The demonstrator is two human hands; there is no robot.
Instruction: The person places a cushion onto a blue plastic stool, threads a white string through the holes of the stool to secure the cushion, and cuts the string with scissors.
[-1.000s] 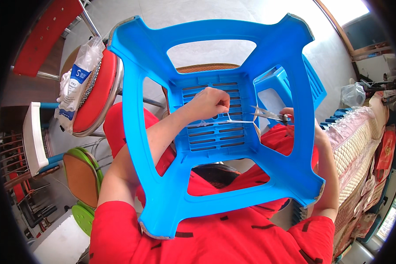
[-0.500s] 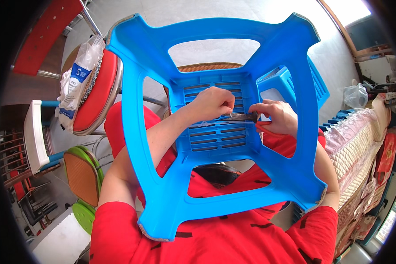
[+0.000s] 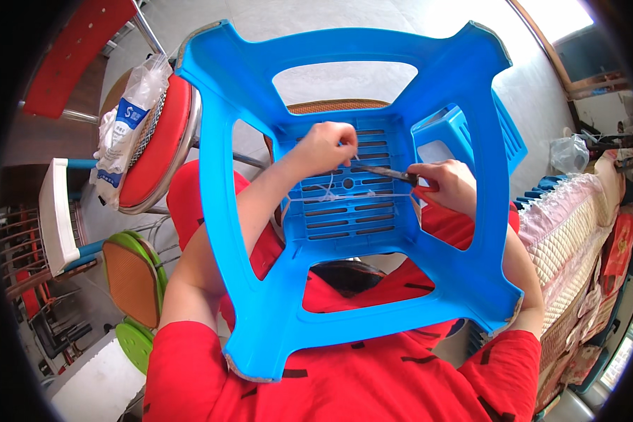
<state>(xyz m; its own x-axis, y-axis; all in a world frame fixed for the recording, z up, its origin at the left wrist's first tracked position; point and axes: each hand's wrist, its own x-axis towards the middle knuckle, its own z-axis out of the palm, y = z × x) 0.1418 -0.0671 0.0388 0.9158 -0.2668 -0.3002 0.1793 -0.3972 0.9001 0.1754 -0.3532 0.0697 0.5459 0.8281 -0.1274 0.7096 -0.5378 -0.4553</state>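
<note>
An upturned blue plastic stool (image 3: pixel 260 330) rests over my lap, legs toward me, its slotted seat at the bottom. A thin white string (image 3: pixel 344 199) stretches across the underside of the seat, with loose ends near its middle. Inside the stool, my left hand (image 3: pixel 327 146) is closed in a pinch on a short white string end that hangs just under the fingertips. My right hand (image 3: pixel 449 184) reaches through the right side opening and grips dark-handled scissors (image 3: pixel 385 171). Their blades point left, with the tips close to the pinched string end.
A second blue stool (image 3: pixel 510 133) lies beyond on the right. At left stands a red round-seated chair (image 3: pixel 165 151) with a plastic bag (image 3: pixel 126 130) on it. Green-and-brown folding seats (image 3: pixel 130 274) are at lower left. A quilted cover (image 3: pixel 559 232) lies along the right.
Both hands have shifted: the left one up and left, the scissors away from the stretched string and upward. The string across the seat now shows more fully.
</note>
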